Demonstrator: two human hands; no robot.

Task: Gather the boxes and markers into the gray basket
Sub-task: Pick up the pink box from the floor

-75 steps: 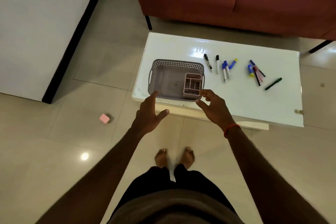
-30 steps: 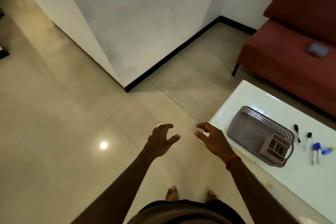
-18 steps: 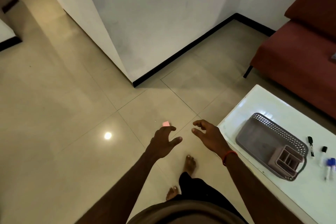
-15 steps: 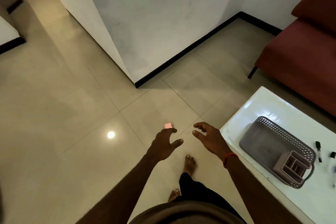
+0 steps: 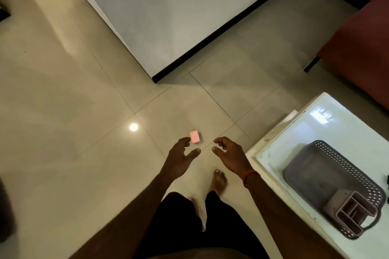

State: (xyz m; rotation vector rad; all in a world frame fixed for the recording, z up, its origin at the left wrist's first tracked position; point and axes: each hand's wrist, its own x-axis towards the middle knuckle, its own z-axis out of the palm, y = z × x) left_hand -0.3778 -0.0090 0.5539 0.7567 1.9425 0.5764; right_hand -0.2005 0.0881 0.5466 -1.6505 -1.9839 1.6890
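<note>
A small pink box lies on the tiled floor, just beyond my fingertips. My left hand reaches out with fingers spread, empty, its index tip close to the box in the image. My right hand is held out beside it, fingers curled apart, also empty. The gray perforated basket sits on the white table at the right, with a pink divided box inside its near end. A dark marker tip shows at the right frame edge.
A white wall corner with black skirting juts into the floor ahead. A red sofa stands at the far right behind the table. My bare right foot is planted on the tiles beside the table's corner.
I have turned from the table toward the floor and stepped forward. The pink box has come closer, now just ahead of my left fingers. The markers have slid out of view.
</note>
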